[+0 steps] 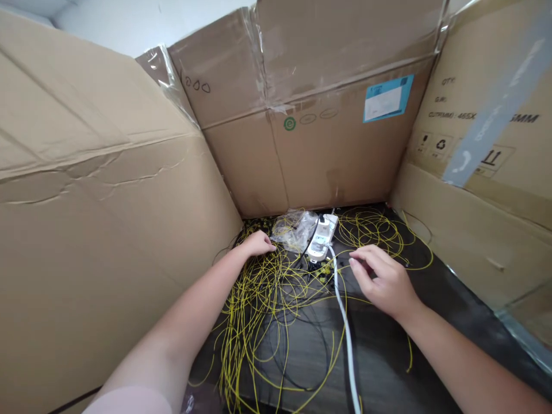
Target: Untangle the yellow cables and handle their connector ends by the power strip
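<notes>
My left hand [259, 244] is closed at the upper left of a loose tangle of thin yellow wires [245, 310]. Its fingertips point right, and what they pinch, if anything, is too small to make out. My right hand [382, 279] has thumb and forefinger drawn together, with a thin yellow wire [344, 252] running up to the fingertips. Between the hands lies a white power strip [317, 244] with a black plug at its far end. Small black and yellow pieces [323, 271] are scattered just below the strip.
Tall cardboard walls stand at the left [172, 190], back [336, 161] and right [448, 218] of the dark table [383, 368]. Crumpled clear plastic [295, 230] lies beside the strip. A white cable [347, 333] runs toward me. More yellow wire loops [371, 227] lie at the back right.
</notes>
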Motion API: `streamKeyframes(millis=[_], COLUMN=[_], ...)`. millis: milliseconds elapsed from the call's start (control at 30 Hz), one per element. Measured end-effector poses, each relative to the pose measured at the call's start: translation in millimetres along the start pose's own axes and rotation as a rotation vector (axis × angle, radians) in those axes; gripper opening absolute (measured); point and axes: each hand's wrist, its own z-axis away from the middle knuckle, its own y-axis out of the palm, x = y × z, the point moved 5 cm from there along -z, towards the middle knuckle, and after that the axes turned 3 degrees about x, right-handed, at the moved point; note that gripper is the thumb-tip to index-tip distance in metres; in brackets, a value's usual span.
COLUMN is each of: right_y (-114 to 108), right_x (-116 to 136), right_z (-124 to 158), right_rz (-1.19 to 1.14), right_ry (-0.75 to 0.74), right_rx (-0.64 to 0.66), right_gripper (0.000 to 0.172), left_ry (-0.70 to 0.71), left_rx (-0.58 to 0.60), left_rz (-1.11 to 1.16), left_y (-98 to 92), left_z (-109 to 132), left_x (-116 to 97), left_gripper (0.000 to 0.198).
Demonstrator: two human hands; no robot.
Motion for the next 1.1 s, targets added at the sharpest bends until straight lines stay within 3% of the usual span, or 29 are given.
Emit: streamKeyframes(millis=[133,333,533,633,733,833,933,1033,1100], right_y=[0,-1,-1,-1,-4,-5,2,15,22], right_x=[-1,-1,2,5,5,4,6,8,8], right_z=[1,1,1,0,-1,0,3,6,7], right_rz=[-0.002,-0.014,-0.013,-0.019,-0.026,-0.065,-0.226,-0.485,-0.612], right_ry=[0.001,0.021,0.014,0.005,0.011,0.036,0.103,0.233,0.315], right_rx=[0.014,0.015,0.003,0.003,-0.019,-0.008,0.115,0.248,0.287], right_gripper=[0.009,0.01,0.011,0.01,0.01,0.011,0.016,0.024,0.027], left_ry=[-0.01,-0.002,0.093,0.211,0.32,0.401,0.43,0.44,0.442], left_rx=[0.02,-0.125,-0.574,-0.626,-0.621,-0.549,-0.288,-0.154,-0.137], left_rz=[-0.012,0.085,0.767,1.077,1.191,1.095,0.898,0.773,0.781], left_y=[0.4,-30.6,-65.8,-77.6,-83.1,-63.7,-11.5,38.5,57.9], left_z=[-2,14,52,68,90,115,128,130,126], left_x=[-6,-13,-24,-41,-70,-106,-140,-153,-151], left_gripper=[0.014,0.013,0.021,0.021,0.022,0.021,0.02,0.021,0.023])
